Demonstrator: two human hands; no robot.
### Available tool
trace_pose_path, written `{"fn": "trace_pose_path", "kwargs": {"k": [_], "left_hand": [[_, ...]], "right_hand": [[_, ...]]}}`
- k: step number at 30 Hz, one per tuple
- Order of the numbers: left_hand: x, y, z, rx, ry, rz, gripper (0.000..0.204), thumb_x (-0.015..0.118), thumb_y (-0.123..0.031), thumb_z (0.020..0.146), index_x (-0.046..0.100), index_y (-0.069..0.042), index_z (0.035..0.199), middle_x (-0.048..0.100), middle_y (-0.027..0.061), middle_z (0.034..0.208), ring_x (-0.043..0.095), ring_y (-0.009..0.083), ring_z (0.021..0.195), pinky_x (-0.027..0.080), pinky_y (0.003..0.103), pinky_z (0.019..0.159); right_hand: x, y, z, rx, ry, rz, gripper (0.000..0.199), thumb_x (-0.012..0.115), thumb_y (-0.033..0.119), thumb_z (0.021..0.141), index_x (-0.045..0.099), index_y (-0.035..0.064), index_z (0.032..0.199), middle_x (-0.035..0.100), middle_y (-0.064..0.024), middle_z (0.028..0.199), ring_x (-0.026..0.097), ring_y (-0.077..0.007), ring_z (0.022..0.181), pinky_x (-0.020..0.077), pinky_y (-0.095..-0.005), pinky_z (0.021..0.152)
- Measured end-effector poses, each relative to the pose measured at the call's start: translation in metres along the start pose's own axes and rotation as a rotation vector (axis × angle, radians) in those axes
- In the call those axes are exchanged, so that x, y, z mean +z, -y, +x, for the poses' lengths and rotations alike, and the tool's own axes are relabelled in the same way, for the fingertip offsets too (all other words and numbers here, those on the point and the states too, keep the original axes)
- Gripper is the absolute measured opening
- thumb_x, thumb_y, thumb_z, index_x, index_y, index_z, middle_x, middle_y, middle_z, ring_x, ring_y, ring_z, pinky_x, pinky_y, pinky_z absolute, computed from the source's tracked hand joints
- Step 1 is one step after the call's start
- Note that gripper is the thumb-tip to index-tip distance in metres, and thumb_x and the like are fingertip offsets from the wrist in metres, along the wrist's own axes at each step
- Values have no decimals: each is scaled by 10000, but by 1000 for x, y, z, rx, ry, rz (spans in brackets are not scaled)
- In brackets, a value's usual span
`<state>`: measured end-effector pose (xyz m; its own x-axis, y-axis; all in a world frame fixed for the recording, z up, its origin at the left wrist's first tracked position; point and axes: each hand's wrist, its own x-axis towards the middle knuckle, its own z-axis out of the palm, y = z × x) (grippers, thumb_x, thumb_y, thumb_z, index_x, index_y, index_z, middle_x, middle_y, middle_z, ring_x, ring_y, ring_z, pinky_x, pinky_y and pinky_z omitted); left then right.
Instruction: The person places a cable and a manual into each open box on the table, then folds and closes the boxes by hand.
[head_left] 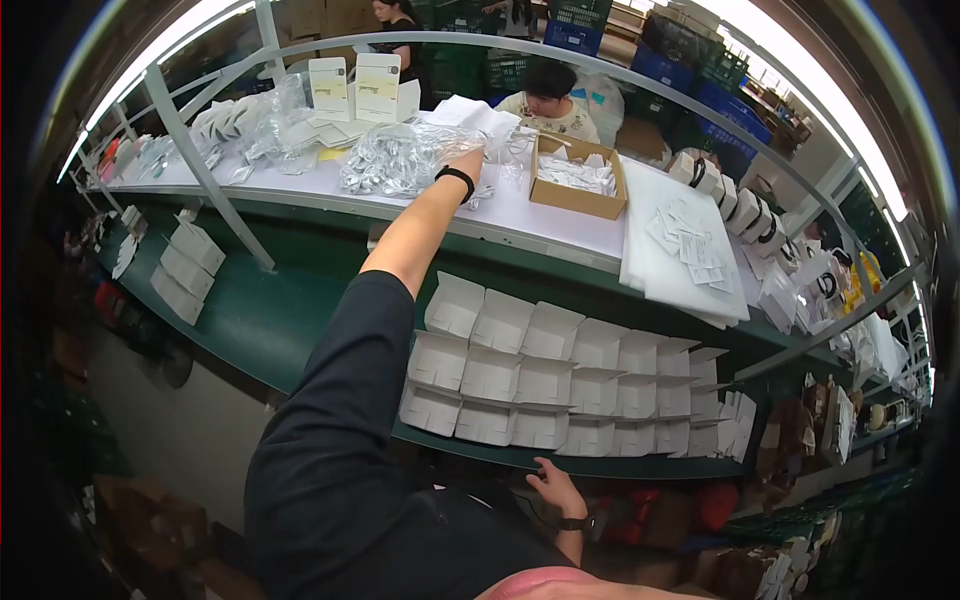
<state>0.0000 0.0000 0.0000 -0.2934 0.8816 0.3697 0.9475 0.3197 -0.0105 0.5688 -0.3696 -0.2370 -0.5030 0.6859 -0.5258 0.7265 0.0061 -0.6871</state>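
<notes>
A loose heap of clear plastic pouches (pixel 385 165), crinkled and glossy, with silvery and whitish contents, is spread at 11 o'clock from the middle of the view on a smooth white worktop (pixel 580 230). At 4 o'clock, open white boxes (pixel 545 380) of thin, matte card are set in three close rows on a dark green shelf (pixel 270 310), their flaps raised and their corners square. A brown cardboard carton (pixel 572 199) is placed at 1 o'clock, filled with flat white pieces. Between 2 and 3 o'clock, soft white foam sheets (pixel 665 275) are stacked, and thin printed slips (pixel 690 245) are scattered over them.

The left arm is stretched toward 12 o'clock, nearly straight, with a black band (pixel 456 182) worn at the wrist. The left hand (pixel 468 163) is laid at the right edge of the heap; its fingers are largely hidden, so whether anything is gripped cannot be told. The right hand (pixel 560 488) is held low at 5 o'clock, below the front edge of the shelf, its fingers loosely parted and slightly curled, with nothing seen in them.

Light is caught in bright flecks by the pouches, which are piled over one another without order; their contents cannot be clearly made out.
</notes>
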Motion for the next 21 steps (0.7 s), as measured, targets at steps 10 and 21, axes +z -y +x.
{"fn": "trace_pose_path", "kwargs": {"k": [10,21], "left_hand": [[-56,-54,-3,8,277,80,314,571,-167,1010,726,-69,1264,719,173,1311,713,339,1181,575,491,980],[-157,63,-91,594,289,-912,711,665,-228,939,415,-135,1598,688,117,1150,671,178,942,596,354,734]], "right_hand": [[61,53,24,-56,-72,-14,618,718,341,957,531,40,1464,698,-273,1205,665,-452,1118,547,-484,948],[58,170,22,-156,-118,194,531,720,218,980,553,-5,1433,735,-197,1181,725,-274,1032,572,-382,900]]}}
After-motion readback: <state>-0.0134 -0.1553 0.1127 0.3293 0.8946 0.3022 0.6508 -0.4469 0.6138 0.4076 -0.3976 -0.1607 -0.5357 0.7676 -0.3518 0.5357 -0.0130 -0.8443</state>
